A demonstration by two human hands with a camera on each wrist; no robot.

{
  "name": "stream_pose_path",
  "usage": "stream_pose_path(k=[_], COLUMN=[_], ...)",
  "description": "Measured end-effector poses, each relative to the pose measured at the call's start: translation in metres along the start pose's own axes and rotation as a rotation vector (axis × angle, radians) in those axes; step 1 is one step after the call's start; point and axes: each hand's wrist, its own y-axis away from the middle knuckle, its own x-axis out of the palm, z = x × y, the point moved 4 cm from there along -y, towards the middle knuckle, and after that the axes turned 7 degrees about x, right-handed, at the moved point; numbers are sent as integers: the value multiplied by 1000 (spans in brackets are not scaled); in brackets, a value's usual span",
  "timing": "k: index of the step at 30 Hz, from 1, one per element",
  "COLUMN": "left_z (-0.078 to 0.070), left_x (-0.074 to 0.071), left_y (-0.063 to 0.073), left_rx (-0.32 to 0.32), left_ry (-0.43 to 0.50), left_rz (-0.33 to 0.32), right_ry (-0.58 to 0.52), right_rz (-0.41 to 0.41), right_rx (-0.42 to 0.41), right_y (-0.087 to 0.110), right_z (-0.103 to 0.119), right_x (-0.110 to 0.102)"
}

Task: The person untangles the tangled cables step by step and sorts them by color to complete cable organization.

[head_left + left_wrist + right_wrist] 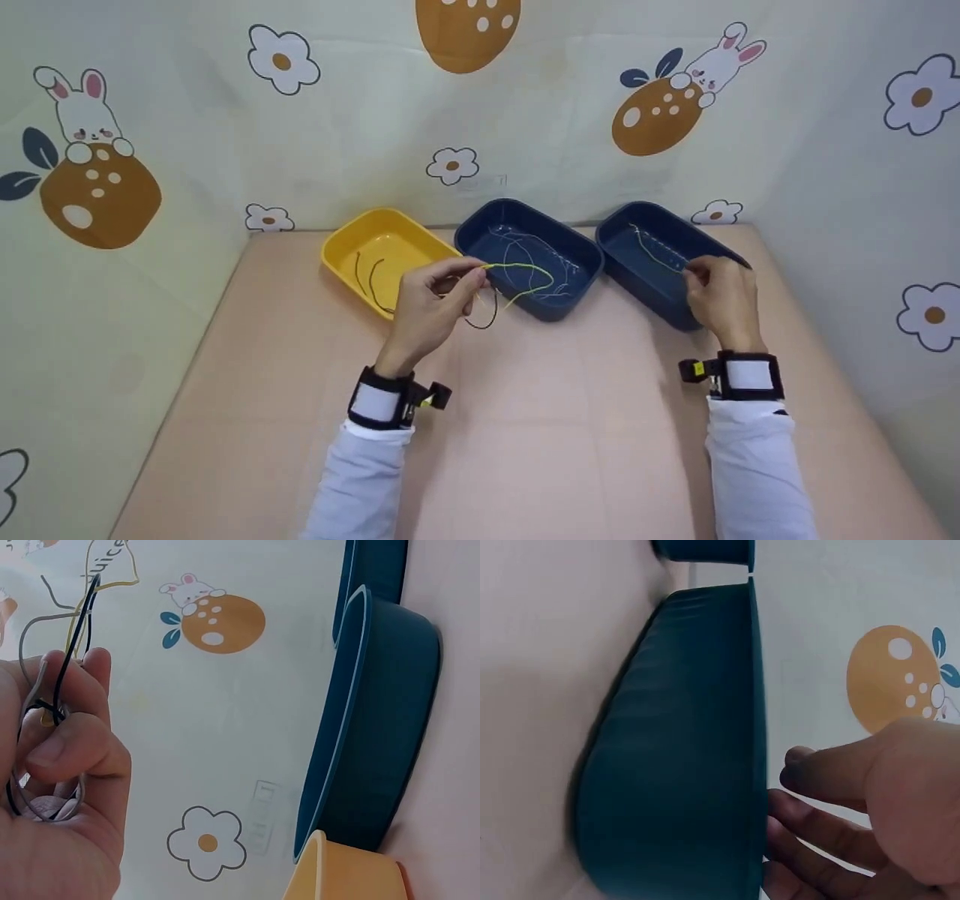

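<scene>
My left hand grips a loose bundle of thin wires near the middle tray. A yellow wire loops out to the right from its fingertips, and a black wire hangs below. In the left wrist view a grey wire also curls through the fingers. My right hand is over the right blue tray, pinching a yellow-green wire that stretches across the tray's inside. The right wrist view shows thumb and fingertips close together at the tray's rim; no wire is visible there.
To the left stands a yellow tray with dark wires in it. The middle blue tray holds several thin pale wires. All three trays stand side by side against the patterned back wall on a pinkish table.
</scene>
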Motion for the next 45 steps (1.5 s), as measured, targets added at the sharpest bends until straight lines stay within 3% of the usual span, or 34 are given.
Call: stream_pose_path(k=[4, 9, 13, 17, 23, 34, 45], left_z=[0, -3, -6, -8, -8, -6, -6], left_x=[8, 19, 28, 35, 42, 35, 17], left_y=[1, 1, 1, 2, 5, 4, 1], left_rx=[3, 24, 48, 50, 20, 41, 75], left_ry=[18, 42, 55, 83, 82, 65, -13], left_rz=[-1, -10, -36, -60, -59, -39, -85], right_ry=[-83, -307, -574, -769, -829, -953, -893], right_rz=[-18, 12, 172, 363, 485, 481, 464], right_rx=[-66, -225, -337, -381, -406, -378, -381], right_y=[2, 14, 31, 50, 65, 61, 58], right_z=[21, 66, 103, 133, 154, 148, 141], right_x=[-5, -12, -14, -9, 6, 12, 12])
